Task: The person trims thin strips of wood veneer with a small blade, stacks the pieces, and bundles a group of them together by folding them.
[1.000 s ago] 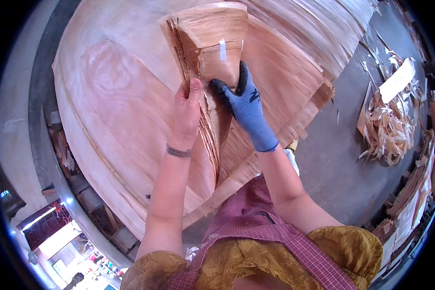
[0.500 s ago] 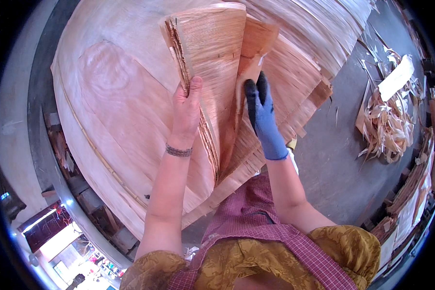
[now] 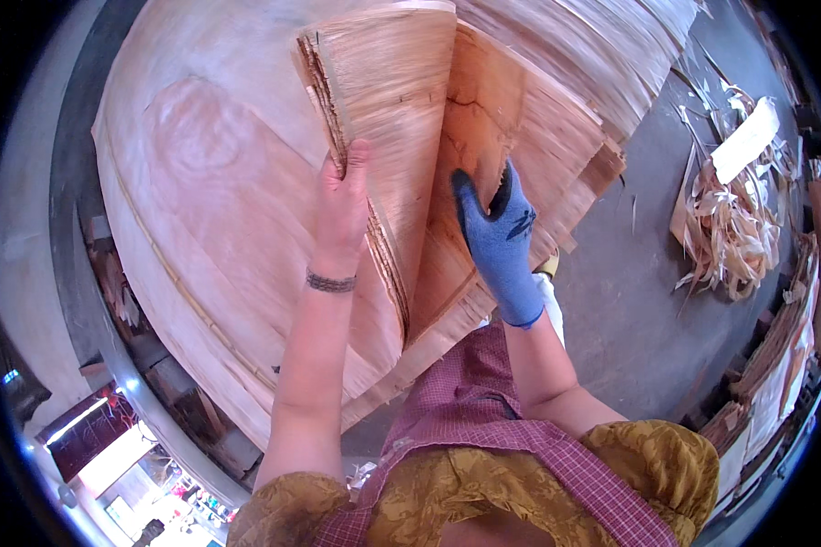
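Note:
My left hand [image 3: 342, 205], bare with a metal band at the wrist, is closed round the left edge of a folded-back bundle of thin wood veneer sheets [image 3: 397, 109]. Its layered, ragged edges show beside the thumb. My right hand [image 3: 500, 242] wears a blue glove with black fingers and palm. The glove's thumb lies on a darker orange veneer sheet [image 3: 483, 91], while its fingers go partly out of sight at that sheet's jagged right edge. A crack runs across the orange sheet. Paler veneer sheets [image 3: 556, 150] lie under it.
A wide pile of pale veneer [image 3: 201, 219] spreads beneath and to the left. On the grey floor [image 3: 629, 301] at right lies a heap of veneer scraps [image 3: 730, 219] with a white piece [image 3: 746, 141] on top. Stacked wood [image 3: 771, 365] lines the far right.
My right hand has drawn back toward me and turned. The orange sheet has come down flatter, showing more of its face. The folded bundle in my left hand has shifted slightly left.

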The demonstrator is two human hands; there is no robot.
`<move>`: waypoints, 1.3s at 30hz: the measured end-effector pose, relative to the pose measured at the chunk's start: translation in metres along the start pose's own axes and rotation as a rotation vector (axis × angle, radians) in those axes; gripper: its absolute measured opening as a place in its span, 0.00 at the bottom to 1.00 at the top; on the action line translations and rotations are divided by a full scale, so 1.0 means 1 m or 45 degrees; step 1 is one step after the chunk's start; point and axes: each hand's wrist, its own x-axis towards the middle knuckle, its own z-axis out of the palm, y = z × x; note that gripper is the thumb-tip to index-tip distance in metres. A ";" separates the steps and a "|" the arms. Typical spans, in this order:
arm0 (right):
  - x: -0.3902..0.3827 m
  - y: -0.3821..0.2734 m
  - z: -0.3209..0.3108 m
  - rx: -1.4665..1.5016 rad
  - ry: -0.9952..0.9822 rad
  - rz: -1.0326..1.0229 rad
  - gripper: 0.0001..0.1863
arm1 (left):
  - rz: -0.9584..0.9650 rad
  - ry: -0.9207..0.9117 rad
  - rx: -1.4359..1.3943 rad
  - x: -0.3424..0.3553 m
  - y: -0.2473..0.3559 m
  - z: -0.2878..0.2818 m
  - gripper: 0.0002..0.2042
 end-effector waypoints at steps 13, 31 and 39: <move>0.007 -0.026 -0.014 -0.717 0.479 -0.414 0.37 | -0.089 0.082 -0.051 -0.001 0.006 0.006 0.10; 0.034 0.027 0.041 0.664 -0.420 0.246 0.29 | 0.008 -0.088 -0.138 0.000 0.005 0.004 0.18; -0.005 -0.001 -0.011 -0.178 0.359 -0.051 0.25 | 0.008 -0.032 -0.072 -0.001 0.002 0.001 0.16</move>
